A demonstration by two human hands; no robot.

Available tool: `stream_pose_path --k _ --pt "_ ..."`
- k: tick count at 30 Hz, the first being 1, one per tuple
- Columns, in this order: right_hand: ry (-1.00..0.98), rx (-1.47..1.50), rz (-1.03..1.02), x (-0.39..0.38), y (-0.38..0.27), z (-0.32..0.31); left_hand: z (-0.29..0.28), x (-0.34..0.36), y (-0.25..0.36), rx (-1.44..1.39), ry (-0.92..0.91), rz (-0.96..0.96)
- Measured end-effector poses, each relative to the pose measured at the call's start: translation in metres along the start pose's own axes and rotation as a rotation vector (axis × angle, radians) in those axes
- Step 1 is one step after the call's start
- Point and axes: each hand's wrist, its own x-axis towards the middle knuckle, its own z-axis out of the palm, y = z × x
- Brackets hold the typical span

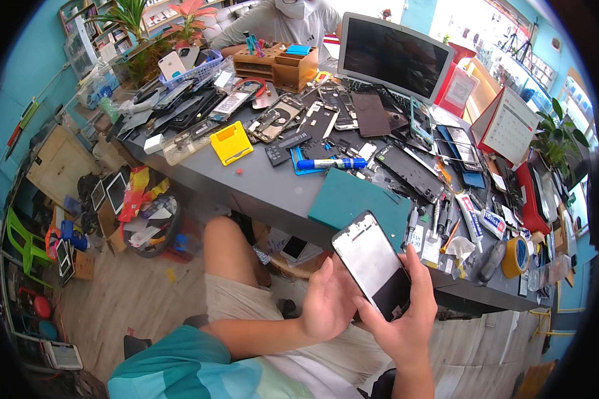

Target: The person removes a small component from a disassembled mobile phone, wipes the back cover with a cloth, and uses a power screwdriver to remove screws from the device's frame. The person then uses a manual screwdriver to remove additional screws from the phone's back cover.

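A phone screen panel, silvery above and black at its lower end, is tilted in front of my body near the desk edge. My right hand grips its lower part, thumb across the black end and fingers along the right edge. My left hand is cupped at the panel's left edge, thumb up beside it; its other fingers are mostly hidden behind the panel. Just beyond lies a teal mat on the desk. A blue marker rests past the mat, near a black phone battery.
Opened phones and parts crowd the grey desk. A laptop, wooden organizer and calendar stand behind. Tubes and yellow tape lie right. A full bin stands lower left. Another person sits across.
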Motion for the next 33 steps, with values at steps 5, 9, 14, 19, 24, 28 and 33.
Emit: stream_pose_path --k 5,9,14,19,24,28,33 --pt "0.071 -0.089 -0.046 -0.001 -0.010 0.010 0.023 0.012 -0.004 0.028 -0.050 -0.023" --pt "0.062 -0.242 -0.066 -0.001 -0.012 0.009 0.018 0.021 -0.004 -0.032 -0.027 -0.043" --pt "0.045 -0.296 -0.035 0.006 -0.012 -0.011 0.018 0.024 0.000 0.001 0.147 -0.150" --pt "0.466 -0.414 0.319 0.017 0.045 -0.073 -0.005 0.022 0.005 -0.005 -0.055 -0.169" --pt "0.553 -0.714 0.627 0.013 0.124 -0.132 -0.017 0.026 0.019 0.123 -0.040 -0.184" --pt "0.365 -0.870 0.756 0.027 0.143 -0.146 -0.026 0.028 0.032 0.112 -0.057 -0.173" --pt "0.227 -0.875 0.803 0.038 0.154 -0.163 -0.033 0.029 0.040 0.094 -0.037 -0.201"
